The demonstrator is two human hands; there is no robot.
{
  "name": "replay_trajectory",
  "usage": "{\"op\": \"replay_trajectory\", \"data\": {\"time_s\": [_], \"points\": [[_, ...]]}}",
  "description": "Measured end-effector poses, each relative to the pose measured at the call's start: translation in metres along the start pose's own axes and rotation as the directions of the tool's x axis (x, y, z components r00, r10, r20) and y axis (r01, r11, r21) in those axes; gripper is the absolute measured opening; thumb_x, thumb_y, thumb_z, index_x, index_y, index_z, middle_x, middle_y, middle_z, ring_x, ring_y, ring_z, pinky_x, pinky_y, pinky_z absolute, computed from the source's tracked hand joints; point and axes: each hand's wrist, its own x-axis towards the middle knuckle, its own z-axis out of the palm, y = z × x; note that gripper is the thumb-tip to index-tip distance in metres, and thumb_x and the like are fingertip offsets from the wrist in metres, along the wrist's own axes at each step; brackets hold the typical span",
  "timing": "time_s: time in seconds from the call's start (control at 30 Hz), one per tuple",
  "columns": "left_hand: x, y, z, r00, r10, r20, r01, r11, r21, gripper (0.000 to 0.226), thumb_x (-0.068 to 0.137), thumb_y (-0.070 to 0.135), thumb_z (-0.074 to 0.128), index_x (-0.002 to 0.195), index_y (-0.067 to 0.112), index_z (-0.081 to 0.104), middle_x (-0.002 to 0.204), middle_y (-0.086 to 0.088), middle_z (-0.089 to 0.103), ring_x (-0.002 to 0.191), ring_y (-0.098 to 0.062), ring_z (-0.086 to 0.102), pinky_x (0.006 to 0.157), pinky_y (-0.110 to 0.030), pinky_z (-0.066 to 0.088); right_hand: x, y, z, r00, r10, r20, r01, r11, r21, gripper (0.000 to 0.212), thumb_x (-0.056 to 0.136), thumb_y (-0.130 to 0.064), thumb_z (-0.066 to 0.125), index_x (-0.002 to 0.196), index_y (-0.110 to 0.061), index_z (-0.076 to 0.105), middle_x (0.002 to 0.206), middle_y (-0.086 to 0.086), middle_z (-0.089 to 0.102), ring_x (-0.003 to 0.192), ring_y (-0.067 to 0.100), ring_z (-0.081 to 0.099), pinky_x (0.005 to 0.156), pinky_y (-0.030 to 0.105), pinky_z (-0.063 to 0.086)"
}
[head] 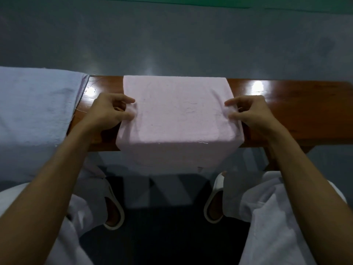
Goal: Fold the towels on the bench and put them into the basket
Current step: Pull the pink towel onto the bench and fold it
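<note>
While at towel (177, 115) edges — fingers (125, 99) curled.

The middle towel (177, 111) drapes over the bench (286, 111), the left towel (34, 111) beside it.

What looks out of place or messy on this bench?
Little stands out. The pink towel hangs over the bench edge, pinched by left hand and right hand; loose threads trail beside the blue towel.

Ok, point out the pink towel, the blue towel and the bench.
pink towel (177, 111): head view, middle of its top face.
blue towel (34, 108): head view, middle of the cloth.
bench (296, 111): head view, bare wood at the right.
</note>
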Motion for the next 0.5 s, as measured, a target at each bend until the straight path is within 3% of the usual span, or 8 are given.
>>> {"op": "replay_trajectory", "data": {"time_s": [0.1, 0.2, 0.3, 0.37, 0.5], "points": [[0.000, -0.004, -0.003, 0.997, 0.007, -0.071, -0.004, 0.999, 0.054, 0.044, 0.080, 0.027, 0.088, 0.121, 0.020, 0.075, 0.103, 0.002, 0.070, 0.094, -0.019, 0.066, 0.082, -0.034, 0.059, 0.003, 0.001, -0.005, 0.999, -0.013, -0.041, 0.013, 1.000, -0.001, 0.029, 0.086, -0.005, 0.080, 0.113, -0.015, 0.076, 0.117, 0.001, 0.070, 0.110, 0.022, 0.066, 0.092, 0.038, 0.061], [-0.004, -0.007, -0.006, 0.982, 0.053, -0.182, -0.023, 0.986, 0.167, 0.041, 0.085, 0.033, 0.084, 0.122, 0.018, 0.075, 0.107, 0.000, 0.068, 0.091, -0.016, 0.062, 0.069, -0.021, 0.048, 0.008, 0.006, -0.013, 0.995, -0.033, -0.094, 0.036, 0.999, 0.029, 0.024, 0.086, -0.009, 0.081, 0.109, -0.014, 0.076, 0.112, 0.004, 0.073, 0.105, 0.020, 0.071, 0.086, 0.038, 0.064], [-0.009, -0.008, -0.008, 0.957, 0.101, -0.272, -0.047, 0.979, 0.199, 0.035, 0.090, 0.027, 0.080, 0.121, 0.015, 0.075, 0.106, -0.001, 0.068, 0.089, -0.015, 0.061, 0.078, -0.029, 0.052, 0.014, 0.016, -0.015, 0.990, -0.057, -0.129, 0.060, 0.998, 0.017, 0.024, 0.084, -0.017, 0.085, 0.107, -0.016, 0.077, 0.108, 0.003, 0.076, 0.100, 0.019, 0.074, 0.082, 0.044, 0.064], [-0.011, -0.009, -0.008, 0.939, 0.153, -0.309, -0.081, 0.969, 0.232, 0.028, 0.092, 0.023, 0.078, 0.118, 0.013, 0.076, 0.108, -0.004, 0.071, 0.091, -0.017, 0.062, 0.079, -0.029, 0.051, 0.018, 0.022, -0.013, 0.981, -0.101, -0.168, 0.092, 0.994, -0.060, 0.025, 0.084, -0.021, 0.086, 0.107, -0.019, 0.078, 0.107, 0.000, 0.076, 0.099, 0.017, 0.074, 0.082, 0.045, 0.064], [-0.010, -0.010, -0.010, 0.905, 0.227, -0.359, -0.131, 0.953, 0.272, 0.020, 0.092, 0.025, 0.077, 0.107, 0.012, 0.080, 0.097, -0.006, 0.074, 0.078, -0.014, 0.062, 0.076, -0.029, 0.050, 0.019, 0.020, -0.011, 0.935, -0.262, -0.238, 0.188, 0.938, -0.292, 0.023, 0.090, -0.025, 0.079, 0.111, -0.017, 0.080, 0.106, -0.002, 0.078, 0.090, 0.009, 0.074, 0.085, 0.040, 0.064]]}}
